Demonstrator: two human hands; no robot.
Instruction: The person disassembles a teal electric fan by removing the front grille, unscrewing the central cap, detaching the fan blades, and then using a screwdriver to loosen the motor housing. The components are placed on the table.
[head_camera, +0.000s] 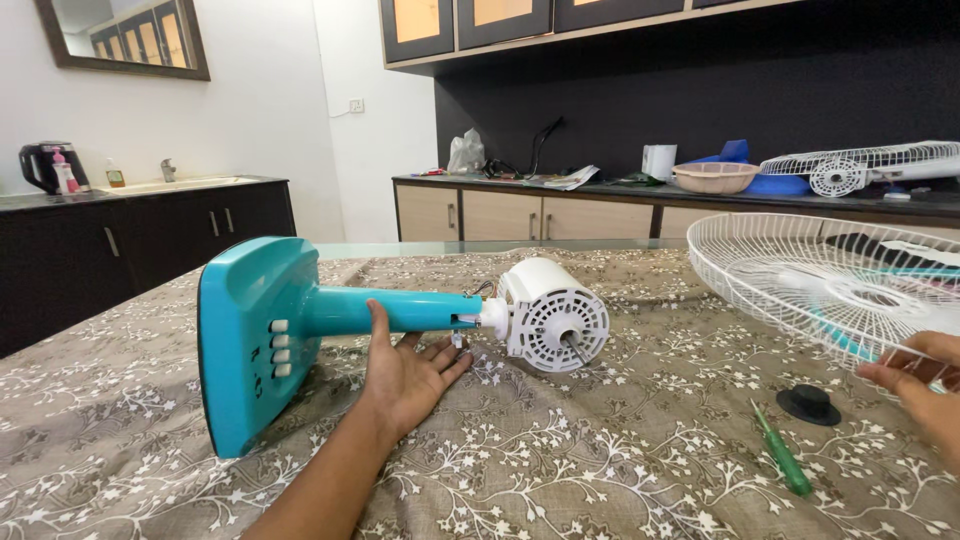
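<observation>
Left hand fingers spread flat against teal plastic fan stand stem: rigid, base-heavy, grip stem. Right hand fingers pinch white wire fan guard rim: light, springy.

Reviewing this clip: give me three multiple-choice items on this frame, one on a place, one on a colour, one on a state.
1. Where does the screwdriver lie?
A. on the counter
B. on the cloth-covered table, near the black cap
C. in the left hand

2. What colour is the fan base?
A. teal
B. red
C. black

3. How is the fan stand placed?
A. upright
B. hanging
C. lying on its side

Answers: B, it rests beside the cap; A, the base is teal; C, it lies flat under the left hand, the right hand at the fan guard.
</observation>
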